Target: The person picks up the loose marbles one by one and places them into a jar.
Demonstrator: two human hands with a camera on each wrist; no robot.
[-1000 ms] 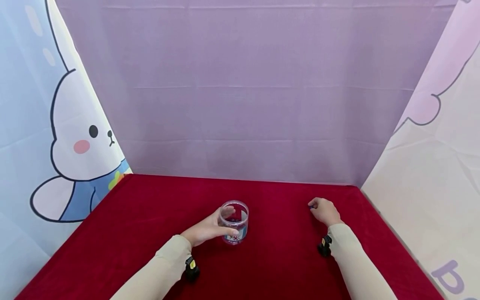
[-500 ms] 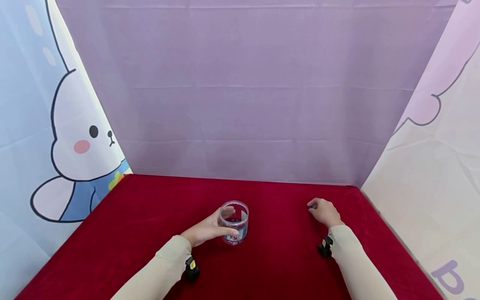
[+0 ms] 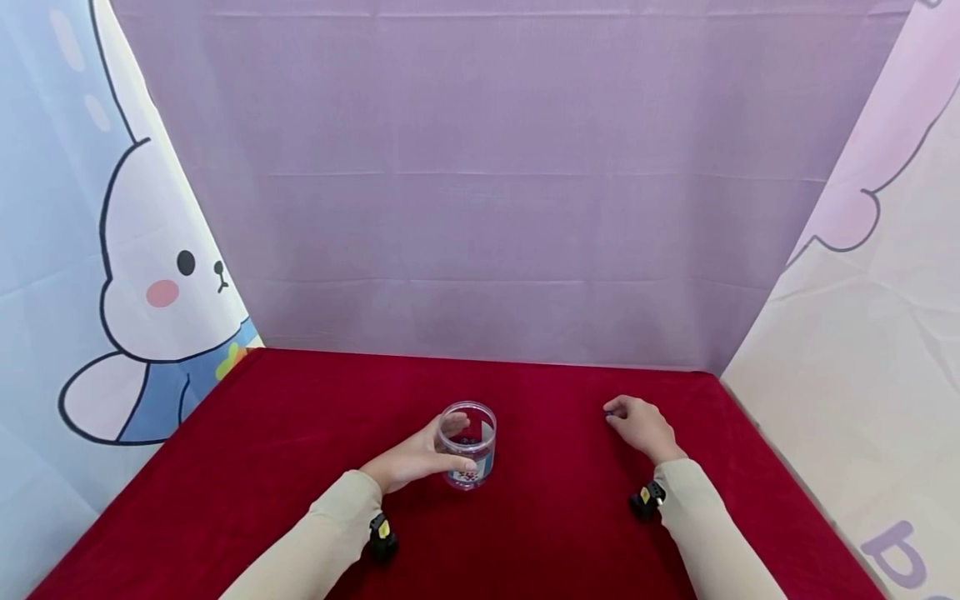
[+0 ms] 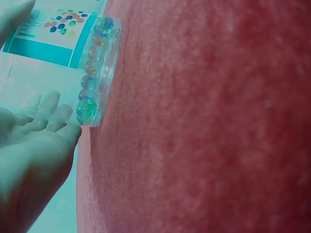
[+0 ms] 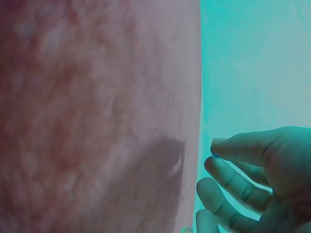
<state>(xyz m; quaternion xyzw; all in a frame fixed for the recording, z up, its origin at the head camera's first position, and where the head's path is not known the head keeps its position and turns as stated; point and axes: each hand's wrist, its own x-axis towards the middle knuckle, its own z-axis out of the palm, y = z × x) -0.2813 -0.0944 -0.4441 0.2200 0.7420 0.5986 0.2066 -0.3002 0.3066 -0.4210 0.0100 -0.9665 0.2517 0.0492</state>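
Observation:
A clear plastic jar [image 3: 480,462] without a lid stands on the red cloth, with glass marbles [image 4: 91,67] lying along its bottom. My left hand [image 3: 420,454] grips it from the left, thumb on the near side and fingers round the far side. In the left wrist view the jar's label [image 4: 53,36] shows printed coloured dots. My right hand [image 3: 641,423] is well to the right of the jar, pinching a small dark blue marble [image 3: 609,412] between thumb and forefinger. In the right wrist view the thumb and fingers hide most of that marble, and the other fingers are loosely bent.
Red cloth [image 3: 555,517] covers the table. A lilac sheet [image 3: 480,200] hangs behind it, with printed sheets at the left and right sides. A small glassy thing [image 5: 186,229] shows at the bottom edge of the right wrist view, by the fingers.
My right hand has moved slightly left, carrying the small blue marble in its fingertips. My left hand and the jar have stayed in place.

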